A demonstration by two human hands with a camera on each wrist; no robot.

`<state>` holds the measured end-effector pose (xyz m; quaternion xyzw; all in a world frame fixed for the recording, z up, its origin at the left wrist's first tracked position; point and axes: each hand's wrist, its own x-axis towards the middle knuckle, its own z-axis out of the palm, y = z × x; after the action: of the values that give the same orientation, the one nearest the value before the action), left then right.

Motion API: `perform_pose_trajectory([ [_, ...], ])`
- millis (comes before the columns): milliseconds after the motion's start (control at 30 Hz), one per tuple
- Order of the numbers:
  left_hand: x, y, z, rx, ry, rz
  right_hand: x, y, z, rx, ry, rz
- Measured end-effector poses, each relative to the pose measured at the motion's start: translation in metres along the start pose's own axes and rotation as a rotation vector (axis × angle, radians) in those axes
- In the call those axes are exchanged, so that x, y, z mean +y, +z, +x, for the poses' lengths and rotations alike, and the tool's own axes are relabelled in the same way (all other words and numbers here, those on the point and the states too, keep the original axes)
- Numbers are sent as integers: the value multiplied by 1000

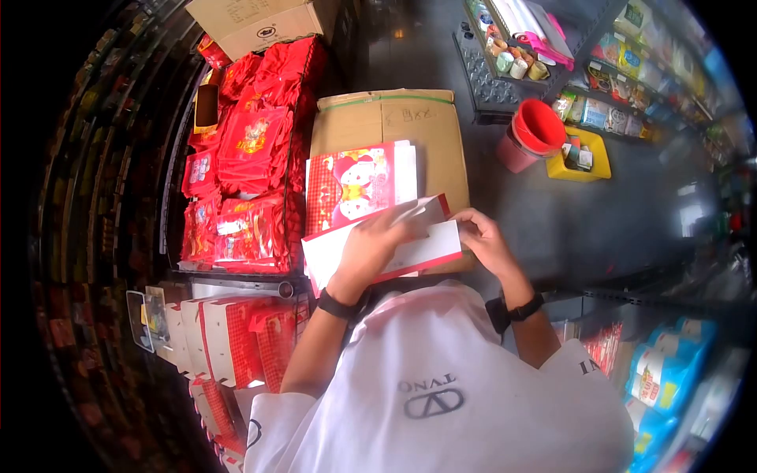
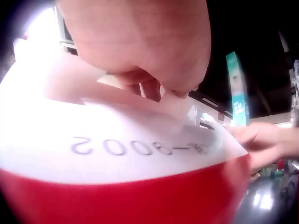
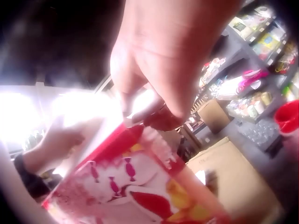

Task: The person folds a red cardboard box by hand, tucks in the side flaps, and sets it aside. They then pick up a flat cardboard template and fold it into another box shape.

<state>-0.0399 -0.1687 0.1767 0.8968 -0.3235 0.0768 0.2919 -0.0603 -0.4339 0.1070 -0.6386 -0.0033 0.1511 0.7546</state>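
A partly opened red-and-white cardboard gift box [image 1: 430, 248] is held low over the large carton, close to my body. My left hand [image 1: 374, 244] reaches over its upper edge, its bent fingers at the white flaps of the opening and partly hidden there in the left wrist view. Printed characters mark the white panel [image 2: 140, 163] facing that camera. With thumb and fingers, my right hand [image 1: 486, 240] pinches the box's right end. The right wrist view shows the cartoon-printed side [image 3: 126, 186] below that hand. Flat printed sheets of the same colours [image 1: 355, 185] lie stacked just beyond.
The large brown carton [image 1: 445, 158] supports the stack. Red packets [image 1: 252, 146] fill a rack on the left, with red-and-white boxes [image 1: 225, 339] below it. Red buckets [image 1: 536, 130] and a yellow basket [image 1: 595, 165] stand on the floor at right, near stocked shelves.
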Motion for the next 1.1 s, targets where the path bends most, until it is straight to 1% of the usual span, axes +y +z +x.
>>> perform_pose_trajectory([
  [33, -1, 1, -1, -12, 10, 13, 0, -5, 3, -14, -96, -171],
  [67, -1, 3, 1, 47, 91, 42, 0, -9, 7, -29, -193, -342],
  [100, 0, 5, 2, 63, 80, 46, -7, -7, 11, -44, -290, -512],
  [167, 5, 9, 0, 93, 56, 57, -23, -6, 14, -72, -360, -679],
  [200, 4, 10, -1, 78, 33, 37, -30, -3, 15, -84, -394, -761],
  [300, 10, 7, 2, 72, 42, 8, -26, 10, 15, -75, -389, -831],
  [333, 12, 5, 2, 31, 6, -5, -20, 12, 18, -72, -441, -791],
  [433, 9, 10, -1, 67, -9, -26, -25, 21, 14, -45, -490, -899],
  [533, 12, 11, -6, 54, -15, 17, -19, 20, 13, -48, -454, -878],
  [633, 9, 13, -10, 49, 44, 13, -19, 18, 10, -84, -340, -676],
  [733, 12, 11, -14, 3, 96, 8, -20, 9, 11, -160, -301, -605],
  [933, 13, 13, -17, -35, 97, 10, -12, 6, 8, -177, -311, -504],
  [1033, 10, 15, -20, 17, 64, -48, -5, 3, 8, -182, -230, -384],
  [1100, 8, 21, -22, 61, 52, -55, -5, 4, 6, -174, -249, -393],
])
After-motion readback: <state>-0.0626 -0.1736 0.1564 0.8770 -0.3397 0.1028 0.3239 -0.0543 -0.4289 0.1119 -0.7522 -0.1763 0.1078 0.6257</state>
